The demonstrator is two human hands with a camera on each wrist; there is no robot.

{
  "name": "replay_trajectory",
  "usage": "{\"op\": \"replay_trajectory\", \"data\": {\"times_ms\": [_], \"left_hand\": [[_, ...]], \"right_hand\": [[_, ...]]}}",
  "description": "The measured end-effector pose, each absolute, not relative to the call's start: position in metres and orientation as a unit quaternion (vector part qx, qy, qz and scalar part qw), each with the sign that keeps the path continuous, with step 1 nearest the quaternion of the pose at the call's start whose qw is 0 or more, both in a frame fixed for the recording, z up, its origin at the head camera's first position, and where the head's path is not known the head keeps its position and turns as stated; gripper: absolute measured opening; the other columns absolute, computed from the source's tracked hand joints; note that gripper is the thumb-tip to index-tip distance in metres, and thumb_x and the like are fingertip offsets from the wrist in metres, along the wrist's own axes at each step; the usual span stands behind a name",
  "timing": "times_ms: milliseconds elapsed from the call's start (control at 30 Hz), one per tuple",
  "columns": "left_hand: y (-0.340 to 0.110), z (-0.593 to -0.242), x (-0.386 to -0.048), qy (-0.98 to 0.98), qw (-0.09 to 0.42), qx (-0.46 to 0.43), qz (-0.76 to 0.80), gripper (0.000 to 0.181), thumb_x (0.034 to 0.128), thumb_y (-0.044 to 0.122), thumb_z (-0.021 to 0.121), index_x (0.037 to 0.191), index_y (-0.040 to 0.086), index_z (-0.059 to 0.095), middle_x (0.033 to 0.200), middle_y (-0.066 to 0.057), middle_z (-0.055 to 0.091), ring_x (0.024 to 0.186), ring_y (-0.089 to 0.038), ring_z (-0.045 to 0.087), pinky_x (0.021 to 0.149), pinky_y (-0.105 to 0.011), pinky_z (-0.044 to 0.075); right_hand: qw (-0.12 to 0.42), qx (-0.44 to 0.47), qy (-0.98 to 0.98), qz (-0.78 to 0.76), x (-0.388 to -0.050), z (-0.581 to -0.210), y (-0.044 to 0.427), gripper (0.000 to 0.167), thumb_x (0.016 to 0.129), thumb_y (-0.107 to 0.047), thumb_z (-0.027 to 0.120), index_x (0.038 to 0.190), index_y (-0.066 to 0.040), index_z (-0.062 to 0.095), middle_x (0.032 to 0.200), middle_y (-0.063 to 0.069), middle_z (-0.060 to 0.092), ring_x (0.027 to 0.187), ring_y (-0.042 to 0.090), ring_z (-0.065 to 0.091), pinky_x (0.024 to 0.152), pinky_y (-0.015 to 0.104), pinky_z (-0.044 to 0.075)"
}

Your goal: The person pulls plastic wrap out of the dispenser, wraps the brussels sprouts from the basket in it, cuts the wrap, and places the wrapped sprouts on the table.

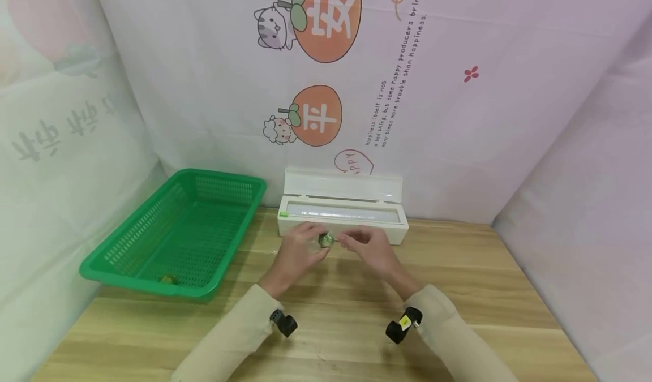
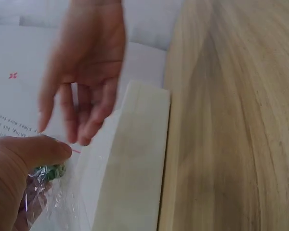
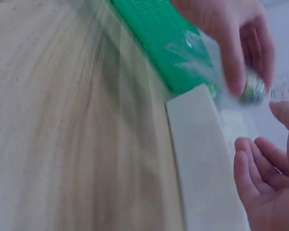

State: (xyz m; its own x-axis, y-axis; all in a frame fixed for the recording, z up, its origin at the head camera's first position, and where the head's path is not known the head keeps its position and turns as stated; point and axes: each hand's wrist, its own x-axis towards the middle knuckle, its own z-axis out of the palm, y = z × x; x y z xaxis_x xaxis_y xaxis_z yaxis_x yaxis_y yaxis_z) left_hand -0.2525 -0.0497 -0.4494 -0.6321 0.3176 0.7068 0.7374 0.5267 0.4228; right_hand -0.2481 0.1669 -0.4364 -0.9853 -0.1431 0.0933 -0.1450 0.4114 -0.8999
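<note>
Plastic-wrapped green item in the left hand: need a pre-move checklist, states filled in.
1. Left hand grips the green item: ok, held between thumb and fingers.
2. Right hand free: ok, nothing visible in it.
3. Clear plastic snug: not ok, some flares loose.
4. Wrap closed on the side behind the fingers: cannot tell, hidden.
5. White box lid raised: ok, stands open at the back.
6. Green basket accessible: ok, open-topped, left of the box; small yellowish item near its front edge.
</note>
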Motion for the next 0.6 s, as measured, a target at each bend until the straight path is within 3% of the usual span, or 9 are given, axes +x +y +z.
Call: {"op": "replay_trajectory", "data": {"times_ms": [100,267,600], "left_hand": [[-0.044,-0.450,-0.252,-0.840,0.293,-0.331,-0.315,0.030,0.0806,0.007,0.091,0.108,0.005,0.079,0.111,-0.008,0.077,0.103,-0.023,0.074,0.093,-0.034,0.063],[-0.036,-0.449,-0.248,-0.847,0.317,-0.339,-0.258,0.031,0.0791,0.008,0.092,0.107,0.005,0.079,0.108,-0.006,0.077,0.103,-0.022,0.073,0.093,-0.032,0.063],[-0.024,-0.449,-0.246,-0.849,0.317,-0.356,-0.228,0.034,0.0796,0.009,0.092,0.111,0.005,0.079,0.108,-0.004,0.077,0.106,-0.020,0.072,0.093,-0.029,0.062]], "right_hand": [[0.018,0.102,-0.866,0.489,-0.244,-0.424,0.162,0.036,0.096,-0.040,0.078,0.118,-0.011,0.078,0.115,0.010,0.080,0.104,0.024,0.077,0.089,0.040,0.065],[0.030,0.099,-0.880,0.464,-0.240,-0.419,0.157,0.037,0.091,-0.036,0.084,0.113,-0.007,0.078,0.107,0.009,0.081,0.094,0.021,0.078,0.079,0.034,0.066],[0.034,0.089,-0.883,0.459,-0.240,-0.424,0.160,0.033,0.088,-0.033,0.088,0.106,-0.007,0.079,0.102,0.009,0.081,0.090,0.020,0.079,0.077,0.032,0.066]]}}
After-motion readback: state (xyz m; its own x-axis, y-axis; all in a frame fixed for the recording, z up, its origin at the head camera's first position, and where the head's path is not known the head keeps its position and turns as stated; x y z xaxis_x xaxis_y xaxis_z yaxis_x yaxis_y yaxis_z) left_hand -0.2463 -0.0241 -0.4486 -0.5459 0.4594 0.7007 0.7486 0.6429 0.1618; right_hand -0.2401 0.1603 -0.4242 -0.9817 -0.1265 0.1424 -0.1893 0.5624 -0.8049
